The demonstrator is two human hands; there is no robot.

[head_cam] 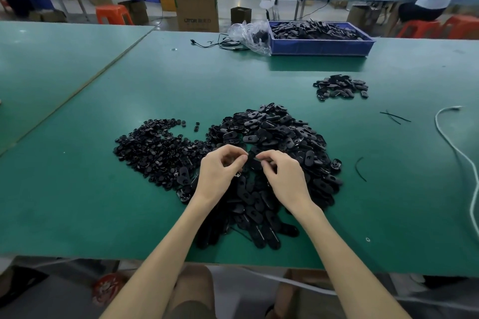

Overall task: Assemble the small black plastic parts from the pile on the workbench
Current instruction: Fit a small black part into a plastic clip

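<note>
Black plastic parts are heaped on the green bench [77, 189], with the big pile of oval pieces [274, 134] lying directly under and just beyond both hands. Above it the left hand [220, 173] and the right hand [283, 180] meet almost fingertip to fingertip, fingers curled, both pinching one small black part [251, 156] between them. A second pile of smaller pieces [155, 150] spreads off the left hand's outer side. Well beyond the right hand sits a small separate heap [339, 89]. Further off is a blue bin [321, 46] of black parts with a clear plastic bag [250, 35] touching it. A white cable [452, 147] trails far off the right hand's outer side.
</note>
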